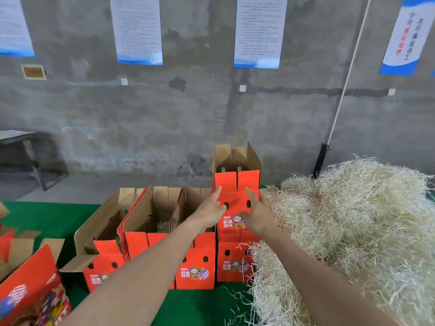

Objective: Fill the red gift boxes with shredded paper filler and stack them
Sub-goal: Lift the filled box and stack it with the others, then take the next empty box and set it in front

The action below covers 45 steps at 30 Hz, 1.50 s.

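Filler (pixel 353 220) crowds top box (pixel 236 184); left hand (pixel 209 211), right hand (pixel 255 216) flank its edges.

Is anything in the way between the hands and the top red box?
Nothing visible. The left hand and right hand are at the front of the top red box, which sits on the lower red box.

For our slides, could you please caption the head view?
Open left hand and right hand reach toward the upper red gift box stacked on another beside shredded paper filler.
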Each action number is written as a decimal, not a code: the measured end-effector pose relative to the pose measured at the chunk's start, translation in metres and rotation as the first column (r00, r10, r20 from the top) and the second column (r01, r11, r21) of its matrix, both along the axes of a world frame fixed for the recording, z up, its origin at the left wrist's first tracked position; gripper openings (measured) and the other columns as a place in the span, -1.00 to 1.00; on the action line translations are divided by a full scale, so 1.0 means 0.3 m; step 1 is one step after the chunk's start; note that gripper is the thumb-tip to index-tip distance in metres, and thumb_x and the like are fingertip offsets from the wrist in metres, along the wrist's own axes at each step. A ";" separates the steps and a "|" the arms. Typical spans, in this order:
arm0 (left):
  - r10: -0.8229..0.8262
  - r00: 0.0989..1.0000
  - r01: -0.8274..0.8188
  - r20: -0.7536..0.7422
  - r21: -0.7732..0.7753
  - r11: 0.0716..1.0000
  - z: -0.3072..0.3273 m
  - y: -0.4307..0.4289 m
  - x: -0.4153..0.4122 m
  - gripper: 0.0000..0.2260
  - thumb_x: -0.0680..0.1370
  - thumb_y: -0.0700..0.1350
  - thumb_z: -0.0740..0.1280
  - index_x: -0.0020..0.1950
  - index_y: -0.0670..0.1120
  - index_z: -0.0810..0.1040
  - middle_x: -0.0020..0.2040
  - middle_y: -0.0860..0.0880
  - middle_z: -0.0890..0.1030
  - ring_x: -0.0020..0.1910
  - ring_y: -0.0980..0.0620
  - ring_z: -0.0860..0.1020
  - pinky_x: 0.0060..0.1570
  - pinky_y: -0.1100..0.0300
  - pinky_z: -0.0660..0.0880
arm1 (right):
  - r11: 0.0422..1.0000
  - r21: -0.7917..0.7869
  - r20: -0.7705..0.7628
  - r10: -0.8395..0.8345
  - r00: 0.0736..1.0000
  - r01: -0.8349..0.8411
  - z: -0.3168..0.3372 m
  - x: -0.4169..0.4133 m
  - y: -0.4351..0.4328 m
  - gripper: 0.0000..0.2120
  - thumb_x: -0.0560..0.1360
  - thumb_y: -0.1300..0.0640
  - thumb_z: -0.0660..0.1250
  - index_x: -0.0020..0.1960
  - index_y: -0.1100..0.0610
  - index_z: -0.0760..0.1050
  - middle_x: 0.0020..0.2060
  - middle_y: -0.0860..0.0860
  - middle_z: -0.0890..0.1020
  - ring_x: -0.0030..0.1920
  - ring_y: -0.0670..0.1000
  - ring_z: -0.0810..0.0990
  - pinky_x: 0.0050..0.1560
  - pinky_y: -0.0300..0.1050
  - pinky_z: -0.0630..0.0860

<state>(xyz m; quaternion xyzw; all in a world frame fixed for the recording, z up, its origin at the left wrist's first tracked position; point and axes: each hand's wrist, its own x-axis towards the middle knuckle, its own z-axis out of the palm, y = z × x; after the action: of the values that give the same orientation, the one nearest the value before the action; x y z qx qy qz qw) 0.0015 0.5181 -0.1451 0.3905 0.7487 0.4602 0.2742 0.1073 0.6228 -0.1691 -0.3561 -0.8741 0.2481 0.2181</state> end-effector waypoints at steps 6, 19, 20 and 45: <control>0.144 0.973 -0.126 -0.180 0.108 0.986 -0.023 -0.079 -0.032 -0.47 0.60 -0.06 0.21 0.53 0.07 0.08 0.36 -0.10 0.43 0.30 0.01 0.42 0.15 0.30 0.30 | 1.000 0.006 -0.075 0.022 0.997 -0.021 -0.011 -0.018 -0.035 -0.42 0.54 0.12 0.25 0.49 0.05 0.11 0.49 0.15 0.09 0.45 0.10 0.18 0.31 -0.02 0.25; 0.426 0.613 -0.273 -0.665 0.328 0.904 0.074 -1.026 0.042 -0.93 0.49 -0.09 0.36 -0.19 0.03 0.57 -0.22 0.25 0.55 -0.20 0.29 0.51 -0.14 0.38 0.43 | 0.697 0.505 -0.179 0.661 0.729 -0.509 0.174 -0.066 -0.681 -0.81 0.53 0.05 0.21 -0.11 0.08 0.56 -0.22 -0.08 0.63 -0.21 -0.04 0.59 -0.17 -0.10 0.50; 0.437 0.513 -0.328 -0.739 0.302 0.895 0.056 -1.148 0.047 -0.99 0.45 -0.08 0.39 -0.17 0.03 0.58 -0.19 0.24 0.55 -0.19 0.26 0.52 -0.14 0.36 0.43 | 0.610 0.503 -0.082 0.739 0.669 -0.612 0.150 -0.078 -0.777 -0.76 0.53 -0.04 0.15 -0.08 0.03 0.55 -0.19 -0.10 0.63 -0.18 -0.06 0.59 -0.14 -0.13 0.50; -0.270 -0.099 -0.895 -0.958 -0.033 0.445 0.782 -1.849 0.001 -0.88 0.50 -0.18 0.16 -0.22 -0.03 0.29 -0.10 -0.03 0.45 0.00 -0.16 0.57 -0.43 0.24 0.21 | -0.262 -0.714 -0.692 0.408 0.595 -0.650 0.220 -0.156 -1.712 -0.01 0.03 -0.33 0.53 0.36 -0.03 0.29 0.25 0.19 0.47 0.08 0.26 0.59 -0.10 0.17 0.59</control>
<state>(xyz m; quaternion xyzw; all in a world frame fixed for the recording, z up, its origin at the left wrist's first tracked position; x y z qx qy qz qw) 0.0018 -0.0366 0.0894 0.1672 0.8876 -0.2662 -0.3367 0.0604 0.1092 -0.1032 0.0496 -0.4976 0.8556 -0.1339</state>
